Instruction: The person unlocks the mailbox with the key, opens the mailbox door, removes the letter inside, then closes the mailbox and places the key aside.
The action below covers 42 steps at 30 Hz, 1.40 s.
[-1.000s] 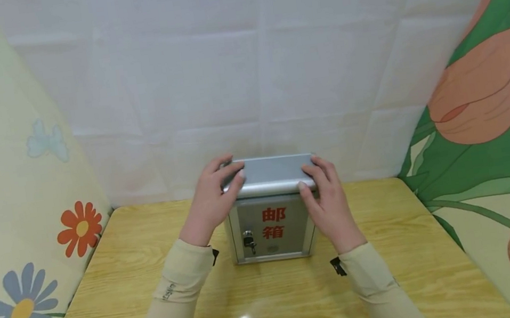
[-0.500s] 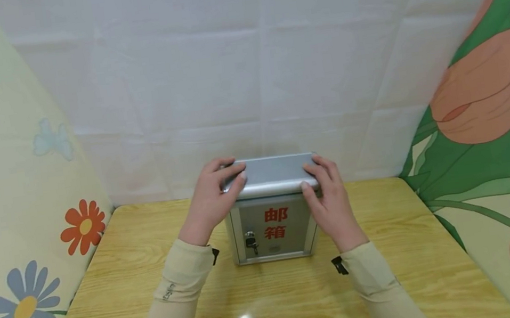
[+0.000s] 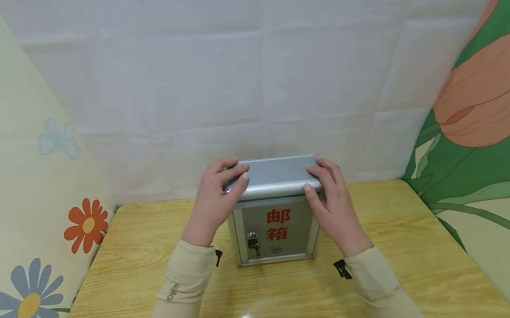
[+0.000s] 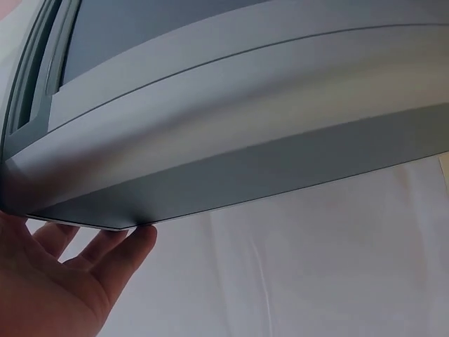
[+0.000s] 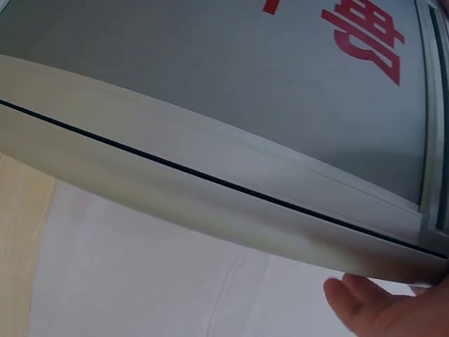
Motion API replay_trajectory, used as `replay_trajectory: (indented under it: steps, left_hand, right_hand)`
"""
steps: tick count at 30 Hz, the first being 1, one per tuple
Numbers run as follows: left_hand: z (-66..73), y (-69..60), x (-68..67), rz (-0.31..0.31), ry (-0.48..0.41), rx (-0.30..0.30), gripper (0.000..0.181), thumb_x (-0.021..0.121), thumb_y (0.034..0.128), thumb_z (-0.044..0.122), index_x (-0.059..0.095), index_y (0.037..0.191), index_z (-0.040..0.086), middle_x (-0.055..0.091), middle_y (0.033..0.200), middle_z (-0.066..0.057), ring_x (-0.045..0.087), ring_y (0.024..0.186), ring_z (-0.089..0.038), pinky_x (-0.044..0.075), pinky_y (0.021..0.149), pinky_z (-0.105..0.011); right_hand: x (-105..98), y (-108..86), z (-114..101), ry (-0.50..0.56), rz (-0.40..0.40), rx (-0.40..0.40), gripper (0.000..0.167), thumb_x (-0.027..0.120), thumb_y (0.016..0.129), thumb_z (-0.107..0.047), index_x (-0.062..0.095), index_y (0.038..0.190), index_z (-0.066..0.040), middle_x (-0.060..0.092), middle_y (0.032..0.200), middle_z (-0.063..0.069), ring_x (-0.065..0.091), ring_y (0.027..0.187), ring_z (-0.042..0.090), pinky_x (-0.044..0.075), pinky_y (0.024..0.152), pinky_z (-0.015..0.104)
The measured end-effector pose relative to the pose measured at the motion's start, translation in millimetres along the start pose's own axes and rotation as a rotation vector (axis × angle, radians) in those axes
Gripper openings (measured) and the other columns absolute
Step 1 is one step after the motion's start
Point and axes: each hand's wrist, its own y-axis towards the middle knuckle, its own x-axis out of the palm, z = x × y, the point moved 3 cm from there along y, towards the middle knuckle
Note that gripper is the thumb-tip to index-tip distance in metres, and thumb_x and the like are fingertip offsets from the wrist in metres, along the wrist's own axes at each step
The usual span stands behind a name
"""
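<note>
A silver metal mailbox (image 3: 280, 228) stands upright on the wooden table, with red characters on its front door and a key in the lock (image 3: 252, 241) at the door's left side. My left hand (image 3: 214, 199) grips the left end of its rounded top, thumb towards the front and fingers reaching back. At the right end, my right hand (image 3: 334, 199) holds the top in the same way. In the left wrist view, fingertips (image 4: 133, 246) touch the box's edge. Fingers (image 5: 361, 295) lie against the rounded edge in the right wrist view.
The wooden table (image 3: 143, 265) has its back edge against a white sheet (image 3: 187, 82). Flower-printed panels stand on both sides, with a red flower (image 3: 86, 225) at left and large tulips (image 3: 488, 96) at right.
The head view has shifted slightly, so the surroundings appear a little further right. Both hands keep their hold on the ends of the mailbox's top.
</note>
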Motion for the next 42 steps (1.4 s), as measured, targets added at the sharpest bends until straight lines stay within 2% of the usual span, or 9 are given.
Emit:
replay_trajectory:
  steps: [3,6,10,13,16,19,23,32,42]
  left_hand:
    - [-0.2,0.2,1.3,0.0,0.001,-0.002,0.035,0.057,0.0971,0.034,0.067,0.124,0.013,0.05,0.134,-0.01,0.043,0.121,-0.022,0.045,0.087,-0.038]
    - [-0.6,0.2,2.1,0.001,-0.002,-0.003,0.035,0.057,0.0968,0.034,0.067,0.124,0.013,0.051,0.134,-0.01,0.043,0.121,-0.022,0.045,0.088,-0.038]
    - [-1.5,1.5,2.3,0.0,-0.007,-0.002,0.035,0.059,0.0961,0.034,0.067,0.123,0.013,0.051,0.134,-0.01,0.043,0.121,-0.023,0.044,0.087,-0.039]
    - [-1.5,2.6,1.0,-0.005,-0.001,0.003,0.036,0.059,0.0959,0.035,0.067,0.124,0.013,0.051,0.134,-0.009,0.042,0.121,-0.024,0.044,0.086,-0.039]
    - [0.1,2.5,-1.3,-0.016,-0.004,0.006,0.037,0.059,0.0959,0.036,0.066,0.125,0.013,0.05,0.135,-0.009,0.042,0.122,-0.025,0.044,0.087,-0.041]
    - [1.3,2.6,-2.7,-0.036,-0.015,-0.003,0.039,0.059,0.0959,0.036,0.065,0.126,0.013,0.048,0.136,-0.01,0.041,0.123,-0.025,0.044,0.087,-0.043]
    - [1.2,2.3,-2.6,-0.069,-0.021,-0.024,0.04,0.059,0.0957,0.037,0.064,0.128,0.014,0.046,0.138,-0.01,0.039,0.125,-0.025,0.043,0.089,-0.043]
    - [-0.2,1.5,-4.3,-0.114,-0.033,-0.009,0.039,0.052,0.0997,0.034,0.06,0.132,0.015,0.043,0.141,-0.012,0.036,0.128,-0.026,0.039,0.097,-0.045]
    - [-1.5,2.5,-8.5,-0.161,-0.038,-0.005,0.035,0.048,0.1021,0.025,0.058,0.134,0.016,0.041,0.142,-0.009,0.034,0.13,-0.024,0.037,0.098,-0.044]
  right_hand:
    - [-1.6,-4.0,-3.1,-0.015,0.001,0.011,0.045,0.054,0.099,-0.025,0.046,0.139,-0.008,0.027,0.15,0.011,0.029,0.135,0.031,0.03,0.103,0.052]
    - [-3.2,-9.3,-11.0,-0.047,0.059,-0.019,0.049,0.057,0.096,-0.023,0.043,0.139,-0.004,0.03,0.147,0.016,0.029,0.133,0.032,0.028,0.103,0.053]
    - [-2.2,-19.1,-31.9,-0.061,0.201,-0.135,0.049,0.055,0.091,-0.021,0.046,0.133,0.003,0.038,0.136,0.022,0.033,0.126,0.036,0.026,0.102,0.051]
    - [5.1,-29.7,-51.5,-0.016,0.276,-0.245,0.038,0.053,0.087,-0.017,0.055,0.117,0.006,0.05,0.12,0.021,0.043,0.112,0.034,0.032,0.096,0.044]
    - [20.1,-41.5,-66.1,0.024,0.25,-0.326,0.018,0.054,0.088,-0.014,0.062,0.095,0.001,0.058,0.096,0.01,0.052,0.089,0.025,0.04,0.082,0.032]
    - [40.0,-52.3,-70.3,0.01,0.157,-0.351,0.011,0.055,0.089,-0.014,0.062,0.084,-0.007,0.058,0.081,0.0,0.053,0.073,0.015,0.045,0.068,0.025]
    - [64.5,-64.3,-66.3,-0.085,0.021,-0.28,0.011,0.061,0.089,-0.02,0.063,0.087,-0.009,0.057,0.075,-0.004,0.05,0.065,0.009,0.044,0.058,0.022]
    - [95.0,-71.6,-56.0,-0.272,-0.268,0.032,0.033,0.069,0.086,-0.041,0.066,0.098,-0.009,0.06,0.075,-0.003,0.049,0.061,0.007,0.041,0.05,0.021]
    - [107.8,-69.3,-51.7,-0.323,-0.231,0.05,0.031,0.073,0.083,-0.041,0.061,0.079,-0.013,0.053,0.066,-0.005,0.047,0.054,0.01,0.036,0.042,0.023]
